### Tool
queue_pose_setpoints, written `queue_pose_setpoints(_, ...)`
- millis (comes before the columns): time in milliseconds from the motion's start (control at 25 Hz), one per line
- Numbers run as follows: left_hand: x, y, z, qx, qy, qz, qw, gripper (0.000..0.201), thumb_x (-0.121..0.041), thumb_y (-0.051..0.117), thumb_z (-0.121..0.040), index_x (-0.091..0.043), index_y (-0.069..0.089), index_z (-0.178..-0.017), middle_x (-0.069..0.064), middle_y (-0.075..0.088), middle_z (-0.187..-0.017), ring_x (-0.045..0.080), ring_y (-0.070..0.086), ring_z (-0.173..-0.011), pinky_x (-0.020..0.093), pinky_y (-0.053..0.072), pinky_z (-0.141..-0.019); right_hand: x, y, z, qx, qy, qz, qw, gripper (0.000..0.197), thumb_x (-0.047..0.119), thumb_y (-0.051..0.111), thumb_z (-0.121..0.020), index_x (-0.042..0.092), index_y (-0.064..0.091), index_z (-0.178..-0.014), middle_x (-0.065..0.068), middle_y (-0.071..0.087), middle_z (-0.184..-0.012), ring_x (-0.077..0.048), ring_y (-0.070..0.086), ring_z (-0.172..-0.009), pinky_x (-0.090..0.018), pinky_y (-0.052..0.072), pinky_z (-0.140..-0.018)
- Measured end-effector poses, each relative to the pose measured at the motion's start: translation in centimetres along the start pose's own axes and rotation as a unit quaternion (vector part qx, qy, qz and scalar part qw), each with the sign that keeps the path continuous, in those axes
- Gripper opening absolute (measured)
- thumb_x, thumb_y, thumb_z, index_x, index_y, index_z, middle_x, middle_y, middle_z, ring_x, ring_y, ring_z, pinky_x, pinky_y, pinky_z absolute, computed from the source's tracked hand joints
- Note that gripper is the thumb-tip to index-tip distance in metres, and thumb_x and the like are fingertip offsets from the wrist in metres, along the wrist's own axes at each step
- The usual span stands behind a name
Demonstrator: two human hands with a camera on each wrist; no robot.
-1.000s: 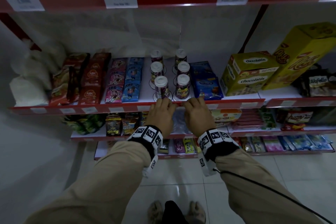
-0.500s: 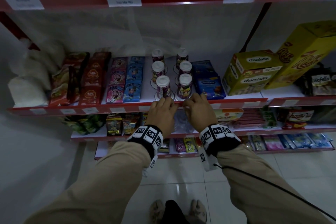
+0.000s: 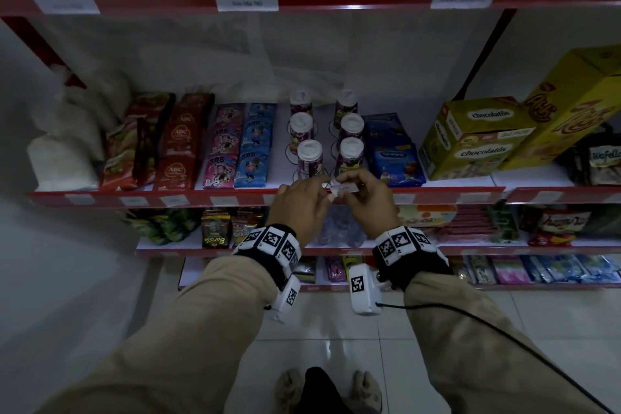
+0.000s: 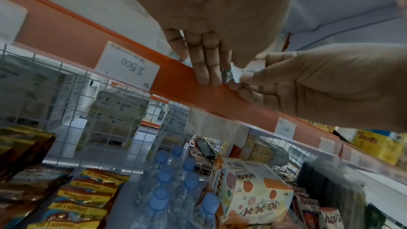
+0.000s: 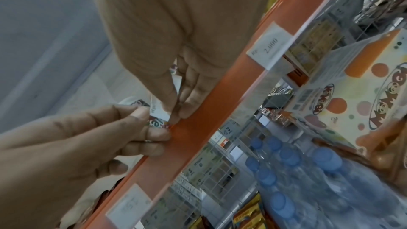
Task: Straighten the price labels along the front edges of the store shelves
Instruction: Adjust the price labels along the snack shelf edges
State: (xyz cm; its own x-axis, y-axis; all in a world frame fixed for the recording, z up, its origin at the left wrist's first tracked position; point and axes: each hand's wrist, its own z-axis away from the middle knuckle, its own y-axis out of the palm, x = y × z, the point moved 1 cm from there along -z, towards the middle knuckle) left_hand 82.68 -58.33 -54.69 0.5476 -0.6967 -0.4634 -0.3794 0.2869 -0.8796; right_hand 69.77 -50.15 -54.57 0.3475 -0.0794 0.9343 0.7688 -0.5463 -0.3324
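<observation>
Both hands meet at the front edge of the middle shelf [image 3: 437, 193], and the grip is narrow on each side: the right hand [image 3: 366, 202] pinches a small white price label [image 3: 342, 187] between thumb and fingertips, and the left hand [image 3: 299, 208] pinches the label's other end, its remaining fingers [image 4: 203, 69] lying straight against the red edge strip [image 4: 72, 41]. From the head view the label sits just above the strip, slightly tilted, in front of the white-capped cups [image 3: 309, 158] that stand in two rows on the shelf. The left wrist view shows what the head view cannot: the label's underside with faint print, a seated label reading 1.500 [image 4: 127, 66] further along the strip, and the shelf below holding clear bottles with blue caps [image 4: 174, 180] beside a spotted Momogi box [image 4: 253, 196] and yellow snack packets [image 4: 88, 196]. The right wrist view shows a seated 2.000 label [image 5: 269, 45] on the strip. On the middle shelf, red ABC sachets [image 3: 178, 151] and pink and blue Top packets [image 3: 240, 148] lie left of the cups, and Chocolatos boxes [image 3: 470, 138] stand to the right.
</observation>
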Motion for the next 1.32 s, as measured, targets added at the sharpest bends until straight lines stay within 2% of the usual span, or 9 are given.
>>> queue_pose_setpoints(160,-0.1,0.2,-0.3,-0.017,0.003,-0.04,0.999,0.017,-0.029,0.046,-0.097,-0.018,0.055,-0.106,0.001,0.063,-0.103,0.024,0.053,-0.1,0.036,0.03,-0.082,-0.1,0.2,0.3,0.019,0.007,-0.013,1.0,0.018,-0.011,0.06,-0.083,0.004,0.061,-0.094,-0.009,0.064,-0.096,-0.008,0.061,-0.086,-0.023,0.051,-0.079)
queue_pose_setpoints(280,0.0,0.4,-0.2,-0.019,0.007,-0.067,0.998,0.014,-0.026,0.046,-0.095,-0.018,0.055,-0.103,0.001,0.061,-0.102,0.024,0.053,-0.098,0.036,0.031,-0.082,-0.3,-0.3,0.4,0.024,-0.039,0.099,0.994,0.011,-0.001,0.061,-0.084,0.005,0.065,-0.092,-0.009,0.066,-0.093,-0.022,0.06,-0.087,-0.034,0.05,-0.077)
queue_pose_setpoints(400,0.0,0.3,-0.1,-0.011,0.025,-0.09,0.996,0.016,-0.026,0.045,-0.095,-0.019,0.055,-0.105,0.0,0.06,-0.104,0.023,0.053,-0.099,0.035,0.029,-0.083,-0.4,-1.2,0.2,0.023,-0.101,0.215,0.971,0.015,0.002,0.059,-0.085,0.006,0.068,-0.096,-0.012,0.068,-0.092,-0.031,0.055,-0.089,-0.037,0.045,-0.077)
queue_pose_setpoints(520,0.2,-0.2,0.2,-0.008,0.042,-0.136,0.99,0.019,-0.026,0.044,-0.094,-0.023,0.054,-0.109,-0.004,0.059,-0.106,0.019,0.053,-0.101,0.033,0.025,-0.085,-0.3,-1.5,-0.3,-0.006,-0.077,0.214,0.974,0.017,0.006,0.06,-0.087,0.01,0.067,-0.101,-0.012,0.066,-0.093,-0.028,0.054,-0.095,-0.039,0.045,-0.081)
queue_pose_setpoints(640,0.8,-0.6,0.7,-0.014,0.024,-0.158,0.987,0.024,-0.026,0.043,-0.093,-0.024,0.055,-0.114,-0.003,0.057,-0.111,0.019,0.051,-0.105,0.034,0.023,-0.089,0.0,-0.7,-0.5,0.004,-0.081,0.226,0.971,0.016,0.004,0.062,-0.084,0.01,0.068,-0.098,-0.011,0.066,-0.093,-0.029,0.052,-0.097,-0.04,0.046,-0.082)
queue_pose_setpoints(760,1.2,-0.8,0.6,0.002,0.017,-0.15,0.988,0.03,-0.025,0.043,-0.094,-0.023,0.052,-0.122,-0.001,0.055,-0.118,0.021,0.048,-0.111,0.035,0.026,-0.091,-0.2,0.2,0.0,0.017,-0.103,0.293,0.95,0.014,0.006,0.063,-0.083,0.01,0.068,-0.095,-0.01,0.065,-0.097,-0.032,0.051,-0.094,-0.04,0.042,-0.079)
queue_pose_setpoints(880,1.3,-0.7,0.5,0.019,0.023,-0.136,0.99,0.035,-0.025,0.046,-0.094,-0.023,0.048,-0.129,0.003,0.053,-0.121,0.025,0.046,-0.111,0.037,0.03,-0.09,-0.5,0.6,0.4,0.013,-0.091,0.333,0.938,0.015,0.009,0.063,-0.082,0.013,0.067,-0.096,-0.009,0.063,-0.102,-0.032,0.049,-0.096,-0.038,0.038,-0.077)
queue_pose_setpoints(1160,1.6,0.0,0.2,0.035,0.041,-0.187,0.981,0.034,-0.029,0.048,-0.092,-0.024,0.053,-0.125,0.006,0.049,-0.117,0.028,0.042,-0.107,0.038,0.033,-0.085,-0.2,0.7,0.4,0.032,-0.075,0.376,0.923,0.017,0.013,0.06,-0.083,0.01,0.065,-0.099,-0.012,0.059,-0.106,-0.033,0.048,-0.099,-0.041,0.042,-0.078)
queue_pose_setpoints(1320,1.8,0.3,0.3,0.032,0.048,-0.191,0.98,0.032,-0.028,0.047,-0.092,-0.022,0.054,-0.123,0.007,0.048,-0.116,0.028,0.042,-0.106,0.038,0.034,-0.082,-0.1,0.7,0.6,0.055,-0.081,0.402,0.91,0.017,0.007,0.059,-0.081,0.005,0.063,-0.098,-0.016,0.058,-0.105,-0.035,0.048,-0.097,-0.043,0.042,-0.075)
